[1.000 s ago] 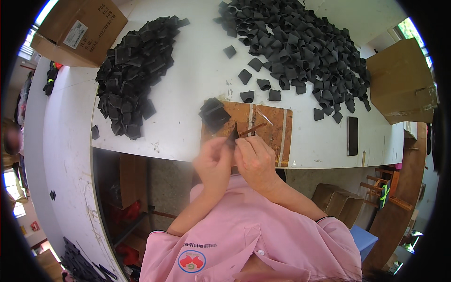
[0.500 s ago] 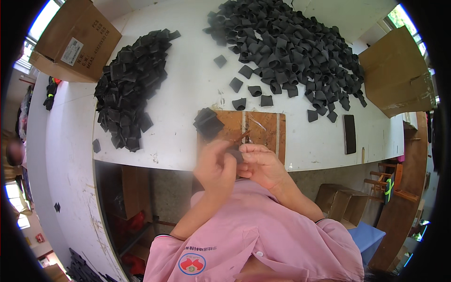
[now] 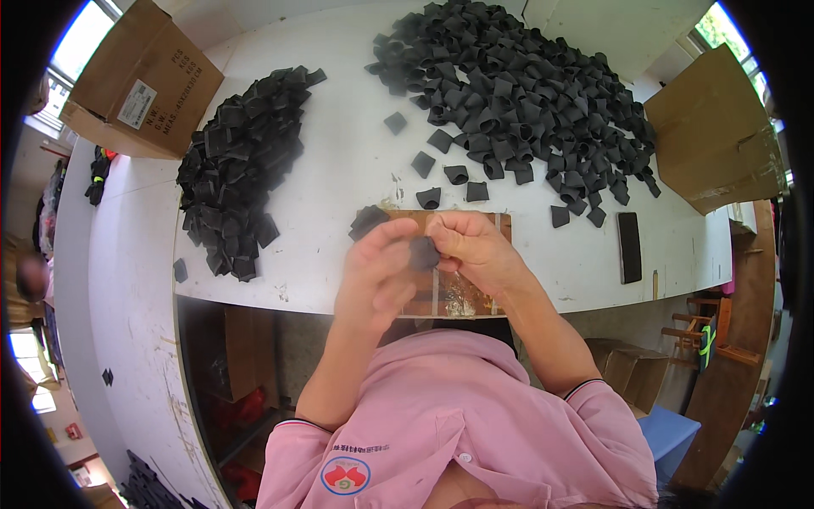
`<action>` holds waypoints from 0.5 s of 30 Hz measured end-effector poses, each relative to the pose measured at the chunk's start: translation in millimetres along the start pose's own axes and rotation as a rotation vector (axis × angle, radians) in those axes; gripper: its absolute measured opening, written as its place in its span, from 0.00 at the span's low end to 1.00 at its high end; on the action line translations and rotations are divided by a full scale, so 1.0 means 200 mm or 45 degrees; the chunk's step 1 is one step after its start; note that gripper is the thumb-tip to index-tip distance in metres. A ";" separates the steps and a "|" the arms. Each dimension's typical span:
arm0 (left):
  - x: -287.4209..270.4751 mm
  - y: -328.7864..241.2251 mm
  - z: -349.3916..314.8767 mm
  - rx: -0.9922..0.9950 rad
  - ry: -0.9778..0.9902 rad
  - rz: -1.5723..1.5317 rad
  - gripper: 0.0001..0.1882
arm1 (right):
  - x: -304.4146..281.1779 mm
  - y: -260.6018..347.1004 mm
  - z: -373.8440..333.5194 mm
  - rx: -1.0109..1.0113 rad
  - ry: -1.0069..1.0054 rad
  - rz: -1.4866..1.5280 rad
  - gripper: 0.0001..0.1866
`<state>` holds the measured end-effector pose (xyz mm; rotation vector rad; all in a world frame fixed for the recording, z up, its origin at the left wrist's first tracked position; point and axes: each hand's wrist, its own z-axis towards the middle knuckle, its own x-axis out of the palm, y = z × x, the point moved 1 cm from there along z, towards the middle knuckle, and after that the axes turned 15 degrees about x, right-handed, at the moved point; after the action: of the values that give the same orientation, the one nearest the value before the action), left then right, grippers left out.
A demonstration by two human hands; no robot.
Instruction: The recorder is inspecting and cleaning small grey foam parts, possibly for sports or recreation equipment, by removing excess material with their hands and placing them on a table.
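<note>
Near the front edge of the table [image 3: 577,271], the right hand [image 3: 477,250] pinches a dark fabric piece [image 3: 423,254]; I cannot tell whether the blurred left hand [image 3: 373,270] grips it. A loose pinch could drop it.

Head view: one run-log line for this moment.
left hand: blurred, near dark piece | right hand: holding it | brown board: beneath hands

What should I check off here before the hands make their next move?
1. Small dark piece gripped: ok, at the right hand.
2. Left hand gripping it too: cannot tell, motion blur.
3. Board beneath the hands: ok, on the white table.
4. Dark stack near the left hand: ok, just beyond it.
5. Black slab clear of the hands: ok, off to the right.
6. Loose pieces all within the right pile: not ok, several lie apart.
</note>
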<state>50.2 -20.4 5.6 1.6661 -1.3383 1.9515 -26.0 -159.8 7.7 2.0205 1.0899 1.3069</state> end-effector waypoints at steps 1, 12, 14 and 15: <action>-0.06 0.03 0.00 -0.051 -0.018 -0.045 0.16 | -0.01 -0.02 -0.01 0.002 0.007 -0.005 0.13; 0.01 0.07 -0.03 0.220 0.076 0.243 0.13 | -0.03 -0.06 0.00 -0.192 0.135 -0.120 0.11; 0.03 0.07 -0.01 0.317 0.035 0.463 0.13 | -0.03 -0.02 -0.01 -0.209 0.014 -0.255 0.10; 0.04 0.07 0.00 0.417 -0.011 0.682 0.13 | -0.03 0.01 -0.02 -0.223 -0.106 -0.389 0.09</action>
<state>38.1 -31.0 5.3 1.5537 -1.6743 2.5834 -29.6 -166.2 7.8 1.6888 1.1496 1.1093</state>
